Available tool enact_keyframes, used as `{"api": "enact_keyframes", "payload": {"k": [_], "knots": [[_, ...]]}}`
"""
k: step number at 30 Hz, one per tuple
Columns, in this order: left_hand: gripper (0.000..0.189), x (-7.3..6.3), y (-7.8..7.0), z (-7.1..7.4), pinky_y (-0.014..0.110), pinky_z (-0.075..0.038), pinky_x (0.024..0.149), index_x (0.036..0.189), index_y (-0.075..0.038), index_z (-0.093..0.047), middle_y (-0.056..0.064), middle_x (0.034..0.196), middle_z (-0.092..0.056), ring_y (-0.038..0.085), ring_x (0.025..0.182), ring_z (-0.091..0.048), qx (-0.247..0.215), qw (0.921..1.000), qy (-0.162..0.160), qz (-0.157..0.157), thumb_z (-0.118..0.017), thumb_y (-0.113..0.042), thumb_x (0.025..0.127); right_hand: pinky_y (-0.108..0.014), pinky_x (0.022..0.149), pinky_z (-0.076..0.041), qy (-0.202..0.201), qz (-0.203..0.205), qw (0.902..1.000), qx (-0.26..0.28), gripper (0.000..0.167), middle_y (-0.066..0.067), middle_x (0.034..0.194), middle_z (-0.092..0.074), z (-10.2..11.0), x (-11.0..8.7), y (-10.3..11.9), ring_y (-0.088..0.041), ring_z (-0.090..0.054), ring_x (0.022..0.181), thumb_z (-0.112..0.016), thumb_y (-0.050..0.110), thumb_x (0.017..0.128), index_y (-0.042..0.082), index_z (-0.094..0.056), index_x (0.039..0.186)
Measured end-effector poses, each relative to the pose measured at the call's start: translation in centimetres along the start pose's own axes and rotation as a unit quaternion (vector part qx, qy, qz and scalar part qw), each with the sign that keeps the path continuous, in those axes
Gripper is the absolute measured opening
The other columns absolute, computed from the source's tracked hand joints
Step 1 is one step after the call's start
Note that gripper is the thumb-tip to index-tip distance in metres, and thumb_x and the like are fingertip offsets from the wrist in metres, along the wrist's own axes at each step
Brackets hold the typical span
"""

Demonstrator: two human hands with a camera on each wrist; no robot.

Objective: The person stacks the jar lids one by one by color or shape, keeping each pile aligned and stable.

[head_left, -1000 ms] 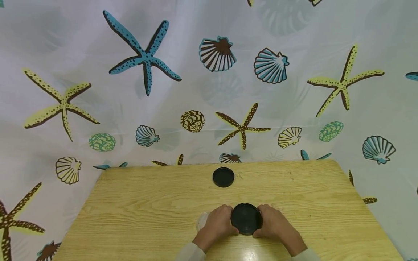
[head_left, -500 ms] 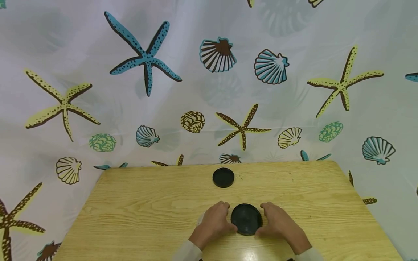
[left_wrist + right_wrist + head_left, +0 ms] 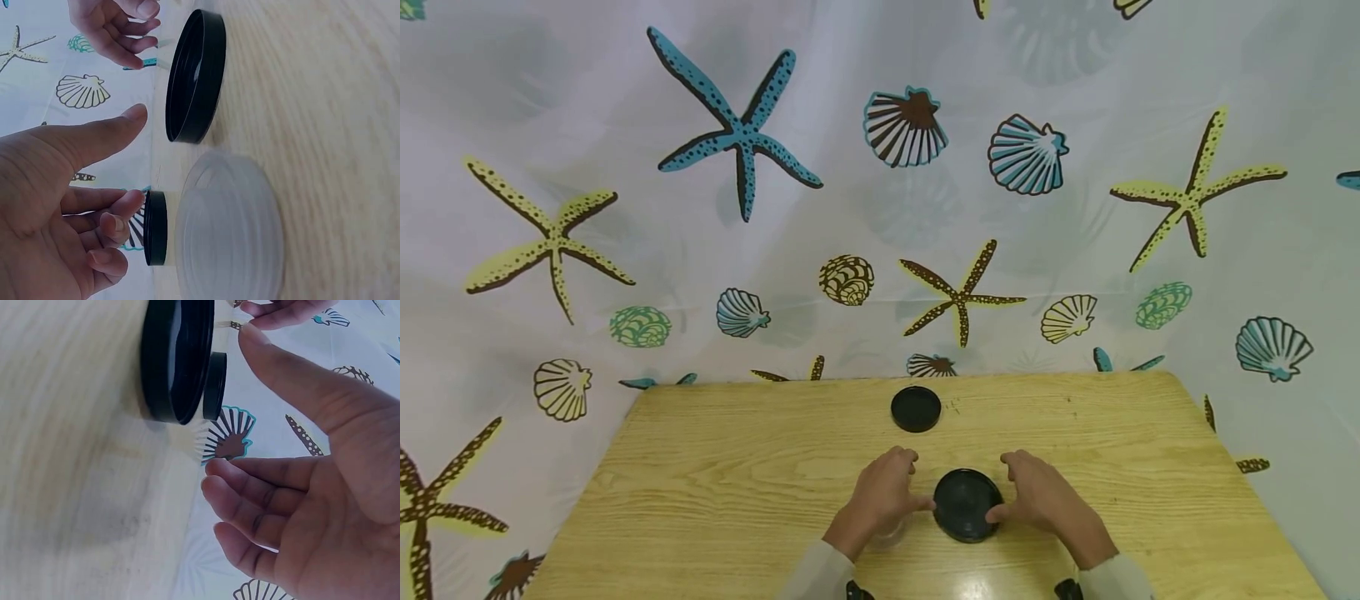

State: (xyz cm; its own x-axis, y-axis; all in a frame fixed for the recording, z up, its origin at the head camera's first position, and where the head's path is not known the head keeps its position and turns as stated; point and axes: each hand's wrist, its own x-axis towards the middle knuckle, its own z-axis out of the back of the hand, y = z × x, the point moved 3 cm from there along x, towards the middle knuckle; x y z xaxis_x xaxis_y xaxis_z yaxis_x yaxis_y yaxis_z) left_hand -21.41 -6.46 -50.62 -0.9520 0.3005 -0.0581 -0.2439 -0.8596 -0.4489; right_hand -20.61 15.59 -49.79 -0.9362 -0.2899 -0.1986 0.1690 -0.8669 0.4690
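Note:
A shallow black round lid (image 3: 967, 505), hollow side up, lies on the table between the two hands. My left hand (image 3: 880, 492) hovers at its left with loosely bent fingers, holding nothing; the left wrist view shows a gap between thumb and lid. On the other side, my right hand (image 3: 1043, 498) is likewise spread and holds nothing. Its thumb overlaps the lid's rim in the head view, but the right wrist view shows them apart. A clear, ridged round plastic piece (image 3: 228, 231) rests on the table below the left hand, mostly hidden in the head view.
Farther back on the wooden table (image 3: 737, 467) sits a smaller black round lid (image 3: 916, 409). A white cloth (image 3: 820, 208) printed with starfish and shells hangs behind the table and along its sides.
Both hands gripped the sides of the large black lid one second ago. They have let go and moved apart and slightly upward; the lid stays in place.

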Motion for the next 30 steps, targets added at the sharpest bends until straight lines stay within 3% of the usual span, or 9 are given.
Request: {"api": "enact_keyframes", "payload": {"k": [8, 20, 30], "knots": [[0.068, 0.5, 1.0, 1.3, 0.038, -0.051, 0.072, 0.121, 0.000, -0.059, 0.009, 0.104, -0.061, 0.024, 0.087, -0.063, -0.006, 0.9996, -0.025, -0.005, -0.084, -0.037, 0.069, -0.044, 0.084, -0.049, -0.013, 0.004, 0.9999, 0.003, 0.087, -0.013, 0.113, -0.061, 1.2, 0.8, 0.1, -0.027, -0.060, 0.100, -0.085, 0.039, 0.067, -0.004, -0.047, 0.133], [0.072, 1.6, 2.3, 2.1, 0.039, -0.051, 0.073, 0.128, 0.000, -0.054, 0.010, 0.108, -0.059, 0.025, 0.091, -0.062, -0.008, 0.9986, -0.052, 0.009, -0.082, -0.037, 0.072, -0.044, 0.086, -0.049, -0.031, 0.011, 0.9995, 0.000, 0.088, -0.015, 0.116, -0.060, 2.3, 2.9, 0.7, -0.028, -0.060, 0.103, -0.083, 0.040, 0.070, -0.004, -0.044, 0.136], [0.075, 3.0, 3.0, 3.3, 0.042, -0.051, 0.076, 0.132, 0.000, -0.051, 0.011, 0.114, -0.057, 0.026, 0.093, -0.062, 0.003, 0.9981, -0.058, 0.022, -0.081, -0.036, 0.073, -0.045, 0.087, -0.049, -0.041, 0.014, 0.9990, -0.007, 0.089, -0.017, 0.118, -0.060, 2.8, 4.8, 1.2, -0.030, -0.060, 0.105, -0.082, 0.039, 0.071, -0.005, -0.043, 0.137]]}}
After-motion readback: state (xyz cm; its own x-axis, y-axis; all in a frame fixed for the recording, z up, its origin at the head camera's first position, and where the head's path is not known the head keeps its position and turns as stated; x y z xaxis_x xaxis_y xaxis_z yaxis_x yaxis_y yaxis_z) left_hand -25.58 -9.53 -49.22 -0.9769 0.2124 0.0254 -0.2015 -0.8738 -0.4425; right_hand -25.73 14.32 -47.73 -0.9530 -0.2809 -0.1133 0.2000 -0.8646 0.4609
